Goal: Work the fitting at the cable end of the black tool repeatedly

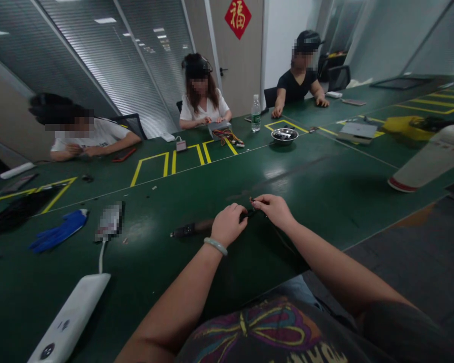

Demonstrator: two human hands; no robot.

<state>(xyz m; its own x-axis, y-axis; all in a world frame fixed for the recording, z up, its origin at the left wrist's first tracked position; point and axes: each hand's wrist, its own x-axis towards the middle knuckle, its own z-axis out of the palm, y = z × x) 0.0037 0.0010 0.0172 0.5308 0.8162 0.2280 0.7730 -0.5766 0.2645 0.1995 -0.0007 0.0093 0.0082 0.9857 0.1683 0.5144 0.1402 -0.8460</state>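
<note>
My left hand (229, 223) and my right hand (274, 208) meet over the green table (325, 181), both closed in a pinch on a small dark part (249, 212) held between them; it is too small to name. A pale bangle (215, 246) sits on my left wrist. A dark, stick-like tool (187, 230) lies on the table just left of my left hand. A thin dark cable (278, 234) trails from the part toward the table's near edge.
A white power bank (70, 322) with a cable lies near left, a phone (109, 222) and a blue glove (58, 232) beyond it. Three people sit at the far side. A metal bowl (284, 135), water bottle (256, 113) and a white cup (427, 161) lying on its side are also here.
</note>
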